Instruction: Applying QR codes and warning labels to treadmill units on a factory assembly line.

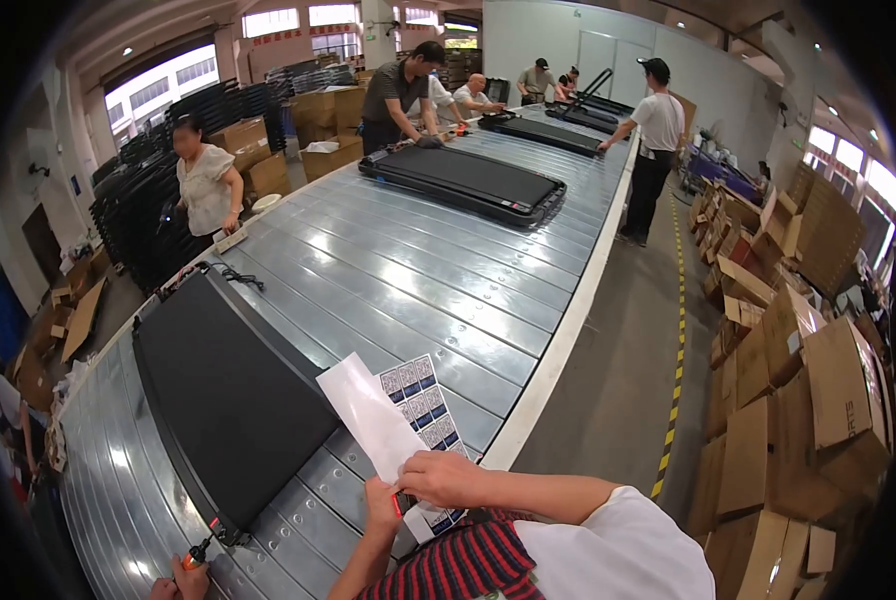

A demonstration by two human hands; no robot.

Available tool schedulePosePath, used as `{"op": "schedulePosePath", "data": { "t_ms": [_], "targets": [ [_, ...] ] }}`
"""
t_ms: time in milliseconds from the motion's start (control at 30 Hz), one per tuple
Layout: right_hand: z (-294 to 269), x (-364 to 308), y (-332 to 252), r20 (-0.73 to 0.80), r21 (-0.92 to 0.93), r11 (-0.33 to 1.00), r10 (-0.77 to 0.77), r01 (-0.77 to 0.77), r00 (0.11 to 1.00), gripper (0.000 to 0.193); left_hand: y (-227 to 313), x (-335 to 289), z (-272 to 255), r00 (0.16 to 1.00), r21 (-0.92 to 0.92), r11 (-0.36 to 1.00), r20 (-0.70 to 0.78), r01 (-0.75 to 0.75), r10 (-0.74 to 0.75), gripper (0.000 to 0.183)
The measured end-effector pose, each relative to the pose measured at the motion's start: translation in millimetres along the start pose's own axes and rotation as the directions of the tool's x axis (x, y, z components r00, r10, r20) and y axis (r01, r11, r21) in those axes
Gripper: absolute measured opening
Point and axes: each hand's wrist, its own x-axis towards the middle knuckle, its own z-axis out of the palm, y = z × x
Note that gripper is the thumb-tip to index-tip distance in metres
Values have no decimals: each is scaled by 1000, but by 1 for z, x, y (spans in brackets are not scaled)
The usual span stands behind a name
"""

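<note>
Aiming the white sheet (368,410) forward and leftward from the hands, with its long axis slanting away from the body. Fanned out just beside it on the right, directing the label sheet (430,408) forward too, leaning slightly left, and passing beneath the right hand (446,480) to reappear on its near side. Pinching the white sheet's near end with curled fingers of the right hand; clasping the same end with the left hand (381,505), close against the right hand, fingers partly hidden. Thin, smooth and plain on the white sheet; flat, papery and printed in rows of square codes with blue bands on the label sheet. Beyond the left hand, ahead and leftward, showing a broad matte black panel (238,385) on shiny metal slats (388,245).
</note>
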Motion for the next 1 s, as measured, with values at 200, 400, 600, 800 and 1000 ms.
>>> {"op": "schedulePosePath", "data": {
  "t_ms": [200,400,600,800,1000],
  "targets": [
    [9,9,8,54,68,995,-74,71,996,9,0,-9,-7,983,134,991,-184,19,6,25],
    [5,7,15,128,158,986,-80,59,989,8,3,-8,-8,987,259,966,-155,11,31,25],
    [-10,0,31,260,116,990,-106,78,960,18,-11,15,-17,973,690,722,-196,45,126,31],
    [-50,-4,71,29,395,906,157,-155,987,10,-5,21,-61,991,927,361,-129,105,43,20],
    [-62,32,137,175,747,447,583,-493,793,5,36,24,-69,969,917,398,67,34,-238,15]
  ]
}}
